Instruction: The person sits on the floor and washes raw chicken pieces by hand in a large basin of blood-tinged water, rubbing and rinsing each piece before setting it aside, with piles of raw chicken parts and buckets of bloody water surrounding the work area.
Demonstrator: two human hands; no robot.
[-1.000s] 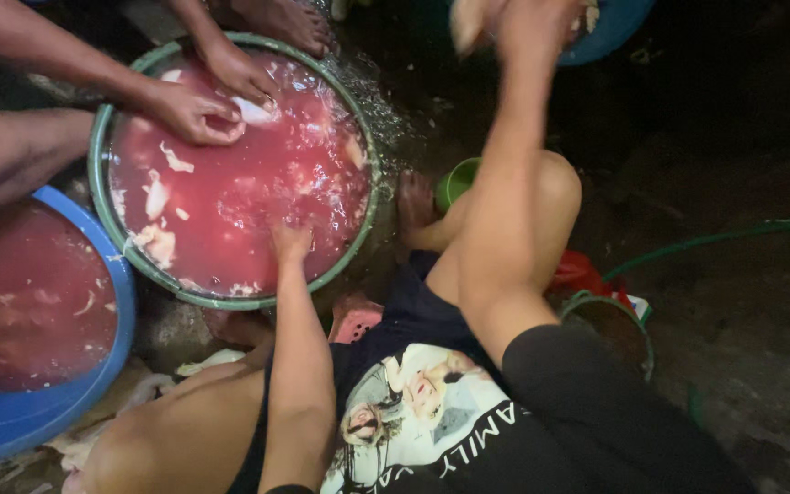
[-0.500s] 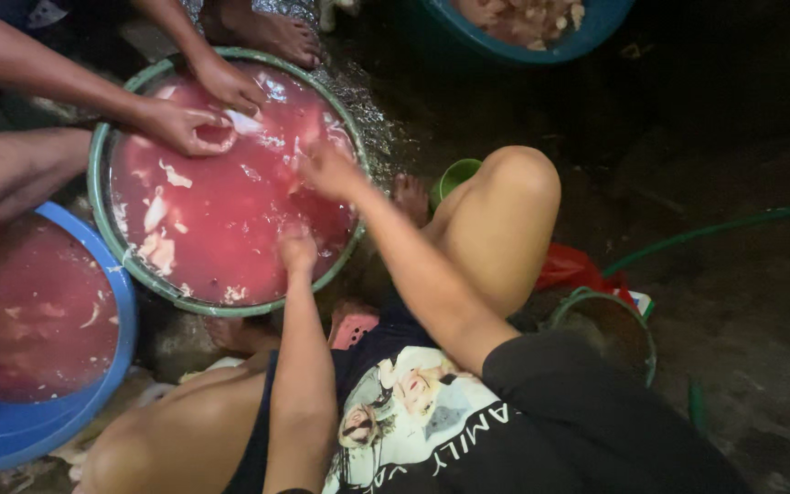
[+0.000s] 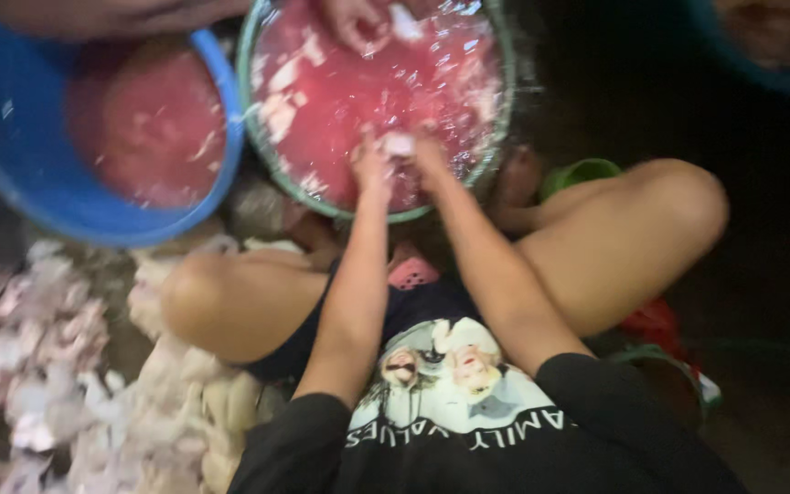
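Observation:
A green-rimmed basin (image 3: 496, 137) full of red liquid with pale floating pieces sits in front of me. My left hand (image 3: 369, 165) and my right hand (image 3: 429, 154) meet at its near edge, both closed on one small pale piece (image 3: 400, 144) held between them just above the liquid. The picture is blurred, so the exact grip is unclear. At the far side of the basin another person's hand (image 3: 354, 23) holds a white piece (image 3: 406, 23).
A blue basin (image 3: 38, 197) with red liquid stands at the left. A heap of pale scraps (image 3: 57, 375) lies on the ground at the lower left. A green cup (image 3: 578, 174) sits by my right knee, and another blue tub (image 3: 770, 55) is at the upper right.
My right hand came down from the upper right to the basin and joined my left hand on a pale piece. The view has swung left, bringing the blue basin and scraps more into view.

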